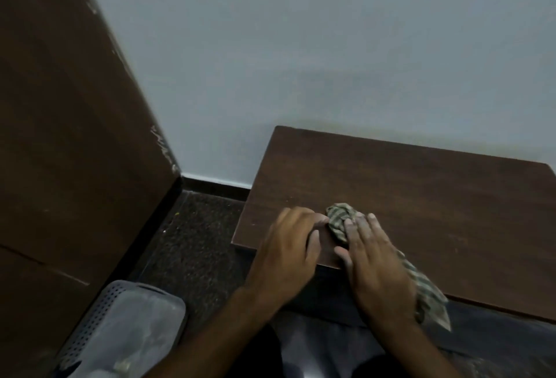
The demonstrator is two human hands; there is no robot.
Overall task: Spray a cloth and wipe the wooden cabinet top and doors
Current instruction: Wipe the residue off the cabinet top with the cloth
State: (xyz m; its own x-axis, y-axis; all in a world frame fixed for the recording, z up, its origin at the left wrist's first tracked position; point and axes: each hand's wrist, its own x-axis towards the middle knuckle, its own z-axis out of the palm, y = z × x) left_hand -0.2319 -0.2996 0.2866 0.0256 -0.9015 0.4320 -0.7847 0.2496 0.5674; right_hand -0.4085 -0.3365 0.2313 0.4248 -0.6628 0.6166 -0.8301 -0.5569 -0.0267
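Note:
A low dark wooden cabinet top point(421, 191) fills the right half of the view, set against a pale wall. A checked green-and-beige cloth point(341, 218) lies bunched near its front left edge, with a tail point(430, 302) hanging off the front. My right hand point(373, 260) lies flat over the cloth, pressing it on the wood. My left hand point(285, 254) rests on the front left corner beside the cloth, fingers curled at the cloth's edge. No spray bottle is in view.
A tall dark wooden panel point(69, 137) stands at the left. A grey perforated plastic bin point(120, 329) sits on the dark floor point(192, 239) at the lower left. The cabinet's front face point(496, 329) drops below the top's edge.

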